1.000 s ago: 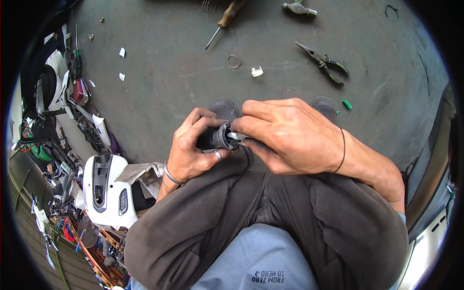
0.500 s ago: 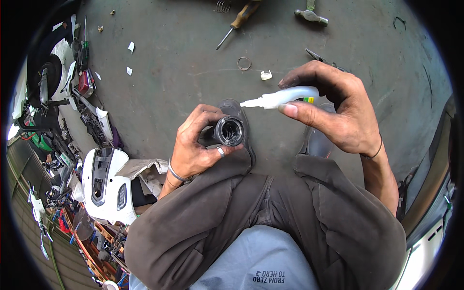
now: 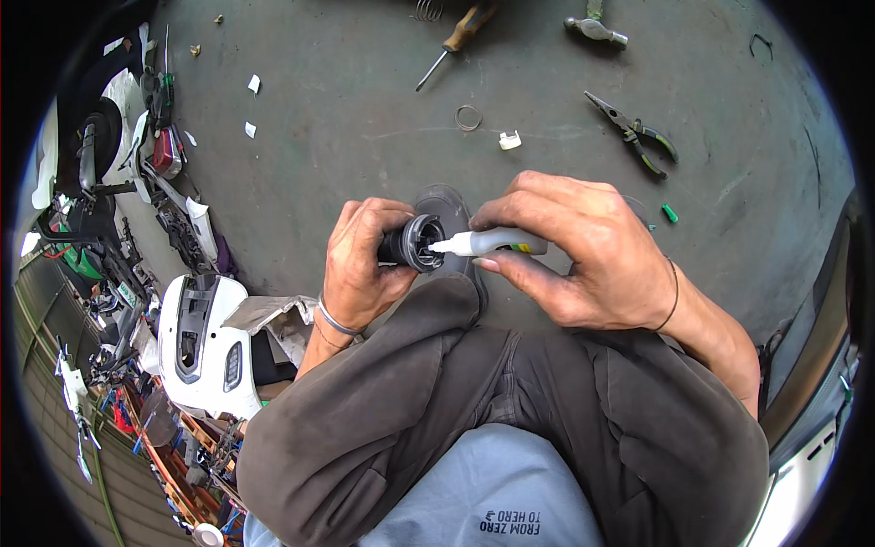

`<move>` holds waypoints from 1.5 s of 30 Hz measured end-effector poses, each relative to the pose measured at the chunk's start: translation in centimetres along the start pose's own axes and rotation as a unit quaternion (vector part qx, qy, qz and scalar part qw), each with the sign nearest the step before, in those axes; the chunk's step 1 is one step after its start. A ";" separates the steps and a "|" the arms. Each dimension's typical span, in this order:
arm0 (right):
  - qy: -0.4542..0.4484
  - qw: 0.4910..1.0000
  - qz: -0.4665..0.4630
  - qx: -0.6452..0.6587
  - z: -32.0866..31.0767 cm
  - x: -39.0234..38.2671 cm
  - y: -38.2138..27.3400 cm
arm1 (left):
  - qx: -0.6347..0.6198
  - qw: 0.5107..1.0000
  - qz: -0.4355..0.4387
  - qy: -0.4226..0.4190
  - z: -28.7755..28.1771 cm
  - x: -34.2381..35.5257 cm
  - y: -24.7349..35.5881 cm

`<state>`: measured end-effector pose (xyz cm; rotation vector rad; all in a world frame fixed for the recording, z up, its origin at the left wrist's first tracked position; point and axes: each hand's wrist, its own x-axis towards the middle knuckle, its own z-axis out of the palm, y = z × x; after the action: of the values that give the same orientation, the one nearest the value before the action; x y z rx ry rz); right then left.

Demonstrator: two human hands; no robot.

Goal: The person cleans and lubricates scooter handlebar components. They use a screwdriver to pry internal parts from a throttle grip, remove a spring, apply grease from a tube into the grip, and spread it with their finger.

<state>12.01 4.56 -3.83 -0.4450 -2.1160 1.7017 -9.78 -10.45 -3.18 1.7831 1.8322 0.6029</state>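
My left hand [image 3: 367, 260] is wrapped round a short black cylindrical part [image 3: 420, 239], its hollow mouth turned toward my right. Between the thumb and fingers of my right hand [image 3: 583, 246] lies a small white squeeze bottle [image 3: 497, 242] with a narrow stepped nozzle. The bottle is tilted nearly level, and its nozzle tip reaches into the mouth of the black part. Whether any liquid comes out cannot be made out. Both hands are in front of my knees, above a dark shoe [image 3: 447, 205].
On the grey-green floor beyond lie needle-nose pliers [image 3: 631, 134], a screwdriver [image 3: 456, 44], a hammer [image 3: 597, 31], a wire ring [image 3: 468, 118], a white plastic piece [image 3: 509, 140] and a green cap [image 3: 670, 213]. White vehicle bodywork [image 3: 205, 351] and assorted parts crowd the left side.
My right hand has brought the bottle left and down, so its nozzle now enters the black part. My left hand has turned the part's mouth toward the bottle. The pliers and green cap have become visible.
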 end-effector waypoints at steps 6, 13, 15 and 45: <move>-0.025 0.999 -0.007 -0.027 0.6 0.5 -0.7 | 0.016 0.999 0.026 0.024 -0.2 0.2 0.3; -0.026 0.998 -0.030 -0.039 0.8 0.7 -1.0 | 0.034 0.996 0.073 0.029 0.0 0.2 -0.1; -0.027 0.998 -0.032 -0.038 0.9 0.9 -0.9 | 0.040 0.994 0.092 0.045 0.1 0.3 -0.2; 0.315 0.925 0.208 0.030 -7.9 -2.8 5.1 | -0.067 0.980 -0.185 0.015 0.2 0.6 0.9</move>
<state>18.33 11.09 -7.55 -1.3024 -1.5582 1.5286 -8.99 -9.81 -2.77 1.3062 2.0229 0.5912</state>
